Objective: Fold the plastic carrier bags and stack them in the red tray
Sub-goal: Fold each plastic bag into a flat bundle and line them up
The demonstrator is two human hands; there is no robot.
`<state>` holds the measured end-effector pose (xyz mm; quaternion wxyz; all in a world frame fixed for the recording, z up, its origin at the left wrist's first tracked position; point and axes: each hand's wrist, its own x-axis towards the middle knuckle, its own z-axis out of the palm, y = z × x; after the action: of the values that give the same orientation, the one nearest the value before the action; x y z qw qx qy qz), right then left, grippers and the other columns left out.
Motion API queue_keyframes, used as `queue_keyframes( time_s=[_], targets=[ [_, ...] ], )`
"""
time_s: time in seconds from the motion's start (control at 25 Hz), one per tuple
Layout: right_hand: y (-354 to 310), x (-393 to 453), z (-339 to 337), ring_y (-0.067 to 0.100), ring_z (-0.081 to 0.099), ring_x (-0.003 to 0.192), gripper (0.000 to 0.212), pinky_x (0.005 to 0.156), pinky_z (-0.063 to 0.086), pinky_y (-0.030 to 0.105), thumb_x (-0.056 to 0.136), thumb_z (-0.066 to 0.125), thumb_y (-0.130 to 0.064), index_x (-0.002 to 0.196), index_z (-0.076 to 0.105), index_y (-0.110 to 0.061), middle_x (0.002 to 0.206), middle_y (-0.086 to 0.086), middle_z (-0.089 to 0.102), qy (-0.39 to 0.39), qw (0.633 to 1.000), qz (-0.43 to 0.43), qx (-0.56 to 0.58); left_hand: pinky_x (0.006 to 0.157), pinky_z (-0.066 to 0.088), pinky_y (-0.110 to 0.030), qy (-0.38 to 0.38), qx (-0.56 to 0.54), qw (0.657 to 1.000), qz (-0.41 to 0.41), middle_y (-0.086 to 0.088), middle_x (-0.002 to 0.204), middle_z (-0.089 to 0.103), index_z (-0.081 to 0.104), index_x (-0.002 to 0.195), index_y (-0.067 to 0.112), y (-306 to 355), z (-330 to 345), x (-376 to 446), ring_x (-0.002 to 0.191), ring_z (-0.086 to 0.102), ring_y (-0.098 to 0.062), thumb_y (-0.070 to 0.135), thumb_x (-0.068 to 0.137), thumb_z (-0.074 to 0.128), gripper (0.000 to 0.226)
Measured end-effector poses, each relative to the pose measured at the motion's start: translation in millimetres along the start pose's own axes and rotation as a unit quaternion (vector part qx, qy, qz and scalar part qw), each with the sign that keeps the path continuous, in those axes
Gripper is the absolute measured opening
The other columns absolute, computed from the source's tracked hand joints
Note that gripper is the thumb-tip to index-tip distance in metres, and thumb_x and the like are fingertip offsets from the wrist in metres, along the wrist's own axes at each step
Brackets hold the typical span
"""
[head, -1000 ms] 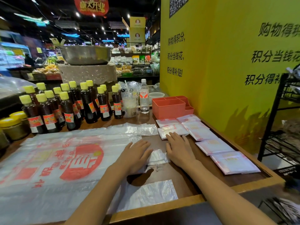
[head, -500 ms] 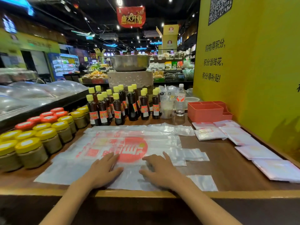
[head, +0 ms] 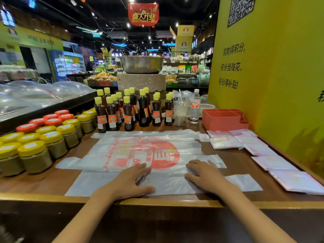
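A large clear plastic carrier bag (head: pixel 140 151) with red print lies spread flat across the wooden counter (head: pixel 233 158). My left hand (head: pixel 128 181) presses flat on its near edge, fingers straight. My right hand (head: pixel 204 175) rests flat on the same bag a little to the right. Several folded bags (head: pixel 226 142) lie in a row along the right side, the nearest folded bag (head: pixel 296 181) close to the front corner. The red tray (head: pixel 222 120) stands at the back right against the yellow wall and looks empty from here.
Dark sauce bottles (head: pixel 128 113) with yellow caps stand behind the bag. Jars (head: pixel 35 155) with yellow and red lids crowd the left side. A drink cup (head: pixel 180 113) and a water bottle (head: pixel 195 107) sit beside the tray. The yellow wall (head: pixel 271 76) borders the right.
Both hands moved from the bag's handle at the right to the near edge of the spread bag. My view swung left and now sits centred on the bag.
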<state>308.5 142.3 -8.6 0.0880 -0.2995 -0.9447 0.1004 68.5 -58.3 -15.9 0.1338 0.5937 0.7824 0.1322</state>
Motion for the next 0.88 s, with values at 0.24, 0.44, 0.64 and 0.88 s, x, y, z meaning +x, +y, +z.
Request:
queue_keyframes(
  time_s=[0.24, 0.44, 0.64, 0.88],
  targets=[
    [18, -18, -2, -0.002, 0.032, 0.139, 0.055, 0.121, 0.02, 0.036, 0.093, 0.054, -0.063, 0.142, 0.046, -0.04, 0.145, -0.029, 0.036, 0.063, 0.996, -0.006, 0.071, 0.121, 0.022, -0.036, -0.017, 0.005, 1.0, 0.008, 0.024, 0.16, 0.019, 0.029, 0.148, 0.052, -4, -14, -13, 0.148, 0.019, -0.006, 0.083, 0.073, 0.059, 0.087],
    [7, -34, -1, -0.012, 0.045, 0.124, 0.057, 0.099, 0.038, 0.01, 0.081, 0.069, -0.068, 0.132, 0.06, -0.045, 0.139, -0.036, 0.044, -0.045, 0.985, -0.053, 0.158, 0.115, 0.032, -0.03, 0.021, -0.039, 0.999, -0.006, 0.023, 0.155, 0.033, 0.045, 0.137, 0.051, -21, -13, -21, 0.141, 0.034, -0.003, 0.078, 0.076, 0.06, 0.069],
    [3, -27, -3, -0.002, 0.056, 0.115, 0.03, 0.098, 0.047, 0.024, 0.096, 0.06, -0.048, 0.123, 0.066, -0.036, 0.126, -0.023, 0.063, 0.024, 0.995, -0.041, 0.085, 0.111, 0.035, -0.024, 0.024, -0.02, 1.0, -0.002, 0.03, 0.147, 0.041, 0.048, 0.138, 0.048, -28, -17, -26, 0.135, 0.039, 0.003, 0.082, 0.073, 0.061, 0.074],
    [-3, -9, -10, 0.008, 0.061, 0.091, 0.016, 0.085, 0.051, 0.032, 0.1, 0.057, -0.038, 0.093, 0.067, -0.028, 0.092, -0.012, 0.068, 0.051, 0.986, 0.022, 0.158, 0.112, 0.035, -0.027, 0.037, 0.056, 0.998, -0.007, 0.025, 0.15, 0.039, 0.036, 0.145, 0.048, -30, -30, -38, 0.137, 0.039, -0.002, 0.066, 0.087, 0.06, 0.065]
  ],
)
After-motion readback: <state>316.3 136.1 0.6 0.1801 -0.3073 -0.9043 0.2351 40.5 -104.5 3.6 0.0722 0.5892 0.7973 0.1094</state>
